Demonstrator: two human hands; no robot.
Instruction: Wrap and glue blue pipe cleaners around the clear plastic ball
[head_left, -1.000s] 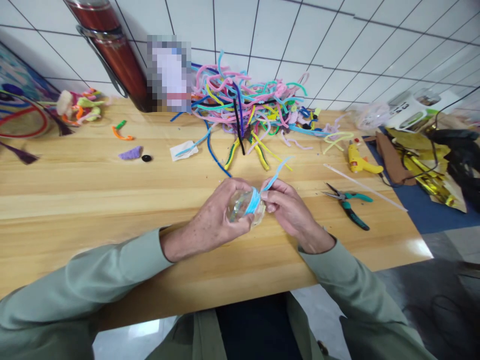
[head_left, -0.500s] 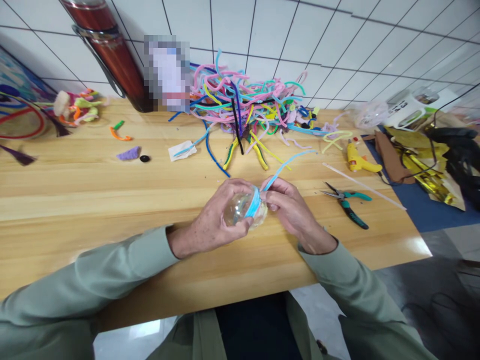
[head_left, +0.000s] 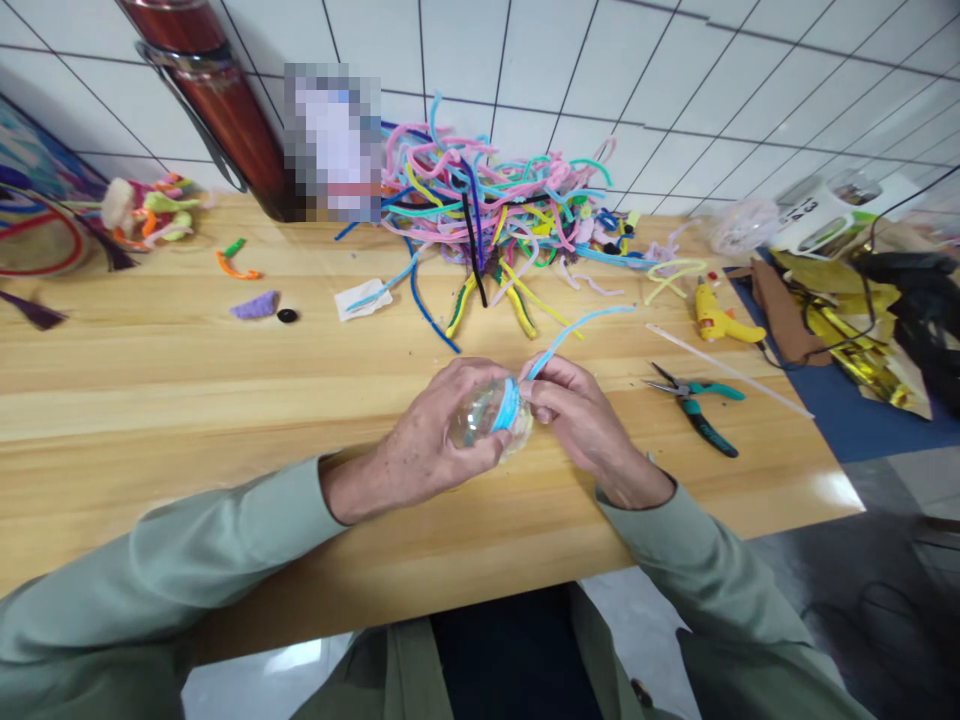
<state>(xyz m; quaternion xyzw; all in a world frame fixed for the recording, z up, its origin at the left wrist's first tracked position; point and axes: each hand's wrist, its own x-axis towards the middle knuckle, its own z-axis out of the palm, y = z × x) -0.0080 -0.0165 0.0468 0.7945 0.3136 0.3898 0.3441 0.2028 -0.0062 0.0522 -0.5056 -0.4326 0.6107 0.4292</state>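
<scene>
Blue strand (head_left: 557,341) extended farther, right hand (head_left: 583,418) pinching it, left hand (head_left: 424,440) gripping clear ball (head_left: 472,415)

the round thing (head_left: 469,422) is see-through and the fuzzy stick (head_left: 581,322) is light blue. the sleeves (head_left: 232,525) are grey-green. the counter (head_left: 187,370) is yellow-brown with wood stripes. the wall (head_left: 465,50) is white with dark crossing lines.

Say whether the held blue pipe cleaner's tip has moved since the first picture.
Yes: the tip of the blue pipe cleaner now reaches farther right, closer to the white strip.
</scene>
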